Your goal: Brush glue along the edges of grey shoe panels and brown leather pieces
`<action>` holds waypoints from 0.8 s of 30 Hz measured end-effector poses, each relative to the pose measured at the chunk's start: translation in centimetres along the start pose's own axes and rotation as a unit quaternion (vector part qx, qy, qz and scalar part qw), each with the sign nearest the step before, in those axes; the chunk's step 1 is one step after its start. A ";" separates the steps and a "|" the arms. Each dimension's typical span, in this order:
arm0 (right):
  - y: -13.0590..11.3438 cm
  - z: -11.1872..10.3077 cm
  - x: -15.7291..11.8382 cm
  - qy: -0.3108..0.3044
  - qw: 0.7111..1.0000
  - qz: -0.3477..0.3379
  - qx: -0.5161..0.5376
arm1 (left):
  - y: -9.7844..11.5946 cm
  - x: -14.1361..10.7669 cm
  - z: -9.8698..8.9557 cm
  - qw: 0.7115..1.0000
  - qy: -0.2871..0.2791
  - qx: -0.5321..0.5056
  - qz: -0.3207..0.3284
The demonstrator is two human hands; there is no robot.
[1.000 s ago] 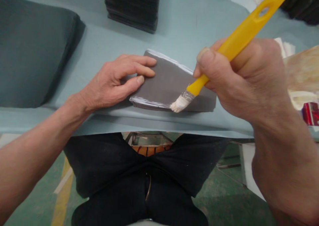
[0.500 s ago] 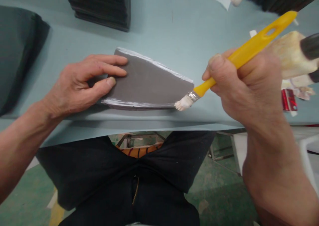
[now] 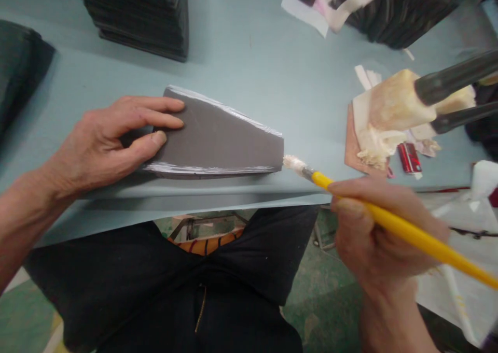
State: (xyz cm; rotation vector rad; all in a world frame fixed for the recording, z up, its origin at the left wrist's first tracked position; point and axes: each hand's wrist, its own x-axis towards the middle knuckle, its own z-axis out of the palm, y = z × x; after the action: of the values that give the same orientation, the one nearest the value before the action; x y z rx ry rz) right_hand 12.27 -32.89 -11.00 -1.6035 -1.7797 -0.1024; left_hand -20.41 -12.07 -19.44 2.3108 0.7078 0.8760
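A stack of thin grey tapered sheets [image 3: 221, 135] lies on the blue-green table, with white streaks along its upper and lower long edges. My left hand [image 3: 116, 130] rests on the wide left end, fingers apart, fingertips on the top sheet. My right hand [image 3: 381, 228] is closed round the yellow handle of a brush [image 3: 412, 229]. The whitish bristles are at the narrow right end of the stack, touching it or very near.
Tall dark stacks [image 3: 143, 21] stand at the back left and back right [image 3: 397, 11]. Dark material lies at far left [image 3: 19, 68]. Right of the sheets are a cream-coated block [image 3: 402, 101], dark-handled tools and a red packet [image 3: 409, 157].
My right hand has dropped lower and turned, so the handle now points down to the right. The bristles moved from the lower corner to the right end. The view has shifted right.
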 end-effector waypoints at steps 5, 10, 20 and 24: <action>-0.6 0.7 -1.9 0.008 0.998 -0.064 0.017 | 0.0 0.1 0.0 1.000 0.005 -0.002 -0.009; -0.1 1.5 -2.4 0.038 0.995 -0.087 -0.027 | -0.1 -0.1 -0.1 1.000 -0.004 -0.003 -0.013; -1.6 2.2 -2.4 0.012 0.994 -0.107 -0.009 | -0.3 -0.2 0.0 1.000 -0.001 0.000 -0.001; -0.9 2.2 -2.5 0.052 0.994 -0.087 -0.029 | -0.5 -0.2 0.0 1.000 -0.003 -0.001 -0.002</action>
State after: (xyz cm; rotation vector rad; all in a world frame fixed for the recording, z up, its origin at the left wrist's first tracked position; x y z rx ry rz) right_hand 10.42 -34.06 -13.61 -1.4521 -1.8470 -0.3168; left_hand -20.64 -11.85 -19.85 2.3080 0.7077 0.8679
